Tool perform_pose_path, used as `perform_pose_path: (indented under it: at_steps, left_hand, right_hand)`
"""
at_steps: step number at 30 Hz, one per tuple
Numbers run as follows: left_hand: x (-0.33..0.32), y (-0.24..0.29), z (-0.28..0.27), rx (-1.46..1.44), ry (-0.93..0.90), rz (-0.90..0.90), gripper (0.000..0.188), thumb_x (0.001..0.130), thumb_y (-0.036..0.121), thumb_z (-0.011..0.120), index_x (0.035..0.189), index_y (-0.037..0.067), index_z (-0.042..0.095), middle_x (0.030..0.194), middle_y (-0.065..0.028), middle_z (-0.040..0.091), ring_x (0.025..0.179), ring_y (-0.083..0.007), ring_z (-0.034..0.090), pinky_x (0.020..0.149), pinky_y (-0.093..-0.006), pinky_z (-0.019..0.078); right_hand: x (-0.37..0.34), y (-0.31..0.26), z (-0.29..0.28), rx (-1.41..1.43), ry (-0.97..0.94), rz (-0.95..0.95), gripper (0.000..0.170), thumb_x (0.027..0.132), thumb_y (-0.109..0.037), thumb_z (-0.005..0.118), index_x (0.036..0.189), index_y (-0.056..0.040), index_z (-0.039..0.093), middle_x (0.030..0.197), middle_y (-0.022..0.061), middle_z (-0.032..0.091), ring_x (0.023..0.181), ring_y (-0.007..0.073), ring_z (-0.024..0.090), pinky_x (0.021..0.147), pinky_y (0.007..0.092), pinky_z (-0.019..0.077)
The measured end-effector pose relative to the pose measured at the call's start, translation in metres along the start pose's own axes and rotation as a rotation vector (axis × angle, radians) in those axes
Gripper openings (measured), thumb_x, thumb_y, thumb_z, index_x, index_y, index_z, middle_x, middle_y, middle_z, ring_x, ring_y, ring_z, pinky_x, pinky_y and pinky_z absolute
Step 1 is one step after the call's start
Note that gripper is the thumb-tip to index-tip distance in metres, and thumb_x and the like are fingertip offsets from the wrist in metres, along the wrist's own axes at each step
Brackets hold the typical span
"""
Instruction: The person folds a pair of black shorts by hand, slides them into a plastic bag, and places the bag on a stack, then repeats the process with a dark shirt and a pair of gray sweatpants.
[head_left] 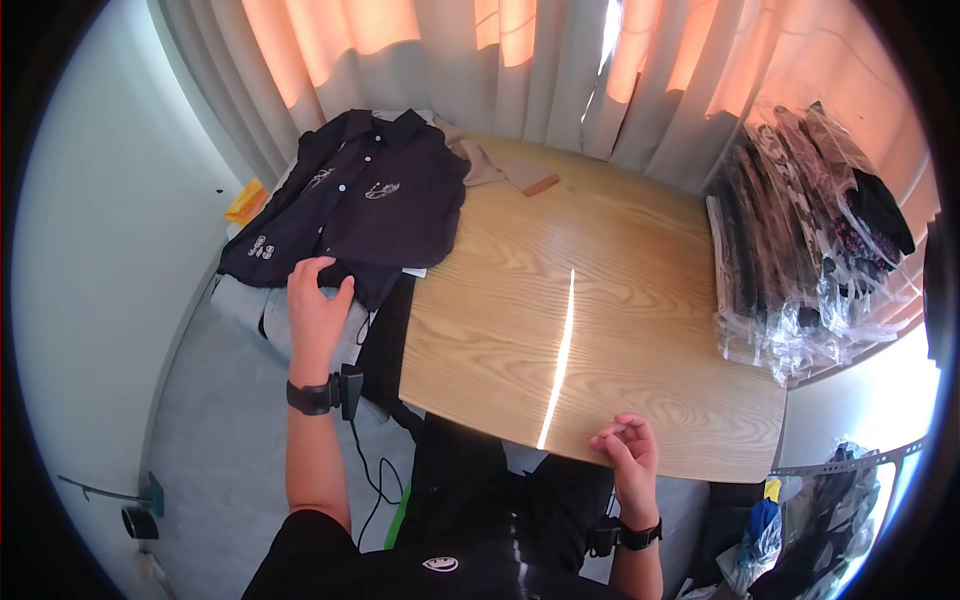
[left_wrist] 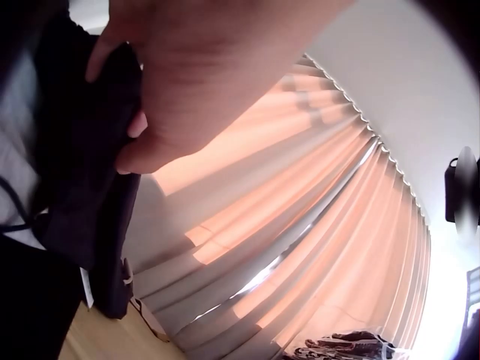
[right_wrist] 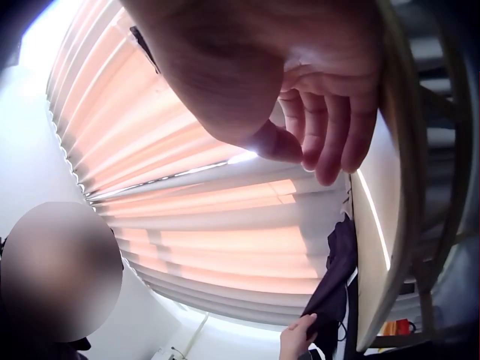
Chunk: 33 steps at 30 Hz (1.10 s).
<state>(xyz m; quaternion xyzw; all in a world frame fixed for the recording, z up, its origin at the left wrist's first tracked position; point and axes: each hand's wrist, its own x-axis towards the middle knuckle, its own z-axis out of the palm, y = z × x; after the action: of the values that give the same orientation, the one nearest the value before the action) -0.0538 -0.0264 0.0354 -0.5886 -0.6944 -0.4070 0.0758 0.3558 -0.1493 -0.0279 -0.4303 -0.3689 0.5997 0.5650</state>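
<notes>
A dark button-up shirt (head_left: 410, 225) with small light prints lies on a pile at the table's left end. My left hand (head_left: 318, 308) holds its lower hem, fingers and thumb bent round the cloth. In the left wrist view, the left hand (left_wrist: 202, 75) is against the dark cloth (left_wrist: 82, 150), its fingertips partly hidden. The right wrist view also shows the left hand (right_wrist: 295, 339) at the hanging shirt (right_wrist: 334, 274). Loosely curled and holding nothing, my right hand (head_left: 632, 460) is at the table's front edge; its fingers (right_wrist: 334, 135) hang down in the right wrist view.
The wooden table (head_left: 630, 300) carries a stack of clothes in clear plastic (head_left: 790, 250) on its right. A beige sleeve (head_left: 500, 165) extends from behind the shirt. Curtains (head_left: 540, 80) hang behind. A black cable (head_left: 375, 480) dangles below my left wrist.
</notes>
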Motion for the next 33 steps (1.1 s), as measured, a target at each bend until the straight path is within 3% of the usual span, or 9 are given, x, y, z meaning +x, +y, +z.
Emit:
perform_pose_path:
  at_steps: [10,15,17,19,24,29,31,32,33]
  left_hand:
    - [-0.034,0.007,-0.078,-0.360,0.139,0.172,0.034,0.070,-0.004,0.070,0.099,0.005,0.055,0.101,-0.0088,0.053,0.098,-0.0216,0.052,0.085,-0.0323,0.0434]
    - [-0.057,0.000,-0.112,-1.194,0.143,0.055,0.038,0.069,-0.002,0.065,0.104,0.006,0.054,0.112,-0.0133,0.052,0.097,-0.0226,0.051,0.090,-0.0359,0.0426]
    - [-0.061,-0.032,-0.124,-1.184,-0.004,0.053,0.040,0.072,0.005,0.068,0.110,0.004,0.055,0.123,-0.0157,0.051,0.101,-0.0233,0.053,0.094,-0.0373,0.0423]
    - [-0.062,-0.051,-0.126,-1.062,-0.287,-0.202,0.046,0.074,0.010,0.069,0.116,0.003,0.054,0.131,-0.0184,0.048,0.109,-0.0246,0.054,0.097,-0.0386,0.0418]
    - [-0.069,-0.073,-0.125,-0.894,-0.588,-0.506,0.044,0.085,0.004,0.065,0.127,0.001,0.050,0.131,-0.0097,0.050,0.116,-0.0212,0.054,0.095,-0.0347,0.0456]
    - [-0.064,-0.132,-0.094,-0.631,-0.437,-0.562,0.048,0.088,0.016,0.067,0.130,0.003,0.048,0.131,-0.0102,0.050,0.119,-0.0220,0.051,0.095,-0.0359,0.0454]
    - [-0.052,-0.156,-0.072,-0.463,-0.044,-0.656,0.053,0.087,0.020,0.069,0.131,0.002,0.047,0.132,-0.0133,0.049,0.122,-0.0274,0.049,0.099,-0.0403,0.0416]
    - [-0.047,-0.163,-0.062,-0.461,-0.046,-0.656,0.053,0.087,0.020,0.069,0.131,0.002,0.047,0.132,-0.0133,0.049,0.122,-0.0274,0.049,0.099,-0.0403,0.0416]
    - [-0.039,-0.169,-0.053,-0.123,0.055,-0.501,0.055,0.085,0.022,0.070,0.131,0.001,0.046,0.131,-0.0146,0.049,0.123,-0.0306,0.046,0.101,-0.0424,0.0391]
  right_hand:
    - [0.036,0.014,0.049,0.078,-0.170,0.188,0.025,0.093,-0.002,0.055,0.117,-0.0033,0.050,0.106,0.0077,0.061,0.102,0.0224,0.063,0.092,0.0336,0.0496]
    - [0.069,-0.003,0.079,0.029,-0.316,0.380,0.029,0.091,-0.005,0.058,0.119,-0.0037,0.049,0.111,0.0085,0.058,0.113,0.0246,0.057,0.096,0.0365,0.0474]
    - [0.088,-0.007,0.096,0.022,-0.350,0.383,0.032,0.089,-0.002,0.059,0.119,-0.0030,0.049,0.116,0.0099,0.057,0.115,0.0236,0.055,0.097,0.0354,0.0466]
    - [0.113,-0.014,0.118,-0.143,-0.416,0.244,0.037,0.088,0.000,0.061,0.123,-0.0022,0.048,0.123,0.0111,0.055,0.117,0.0230,0.054,0.098,0.0357,0.0455]
    - [0.184,0.010,0.184,-0.510,-0.362,0.001,0.051,0.087,-0.011,0.068,0.130,0.0020,0.044,0.125,0.0136,0.055,0.120,0.0248,0.052,0.100,0.0378,0.0442]
    - [0.231,0.044,0.215,-1.082,-0.324,-0.098,0.056,0.086,-0.025,0.068,0.128,0.0047,0.046,0.112,0.0219,0.061,0.105,0.0325,0.060,0.087,0.0397,0.0486]
    - [0.239,0.050,0.209,-1.142,-0.370,-0.182,0.049,0.087,-0.022,0.066,0.125,0.0037,0.049,0.101,0.0194,0.063,0.093,0.0292,0.062,0.080,0.0372,0.0488]
    - [0.240,0.051,0.204,-1.202,-0.418,-0.265,0.043,0.088,-0.020,0.065,0.122,0.0026,0.053,0.090,0.0168,0.065,0.081,0.0260,0.063,0.074,0.0347,0.0490]
    - [0.239,0.046,0.199,-1.198,-0.418,-0.266,0.043,0.088,-0.020,0.065,0.122,0.0026,0.053,0.090,0.0168,0.065,0.081,0.0260,0.063,0.074,0.0347,0.0490]
